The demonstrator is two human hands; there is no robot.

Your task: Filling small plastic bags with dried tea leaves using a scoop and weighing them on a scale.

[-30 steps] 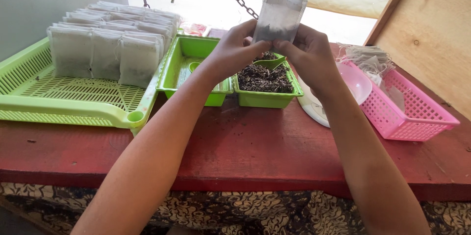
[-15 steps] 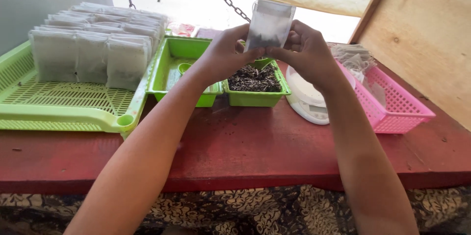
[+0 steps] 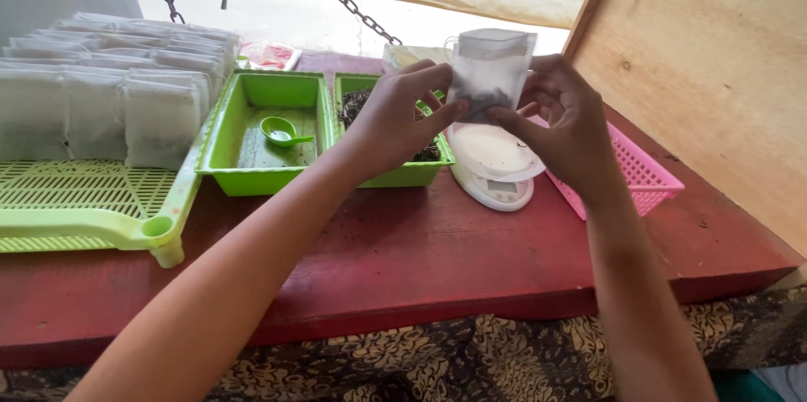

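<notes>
Pouch (image 3: 490, 73) upright above scale (image 3: 496, 165), mouth up so dark fill settles low; left hand (image 3: 395, 120) pinches its left edge, right hand (image 3: 567, 120) its right; green bin (image 3: 395, 168) left of scale; pink basket (image 3: 643, 177) right.

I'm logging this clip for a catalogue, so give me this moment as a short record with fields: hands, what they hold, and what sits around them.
left hand: pinches the left edge of the sachet
right hand: pinches the right edge of the sachet
sachet: white filter pouch, dark loose matter in its lower part, held upright above the scale
scale: small, white, round pan, nothing on it
small green tray: holds dark loose leaves
larger green tray: holds a green scoop
slatted tray: rows of filled white sachets
pink basket: at right, behind the right hand
surface: red table
</notes>
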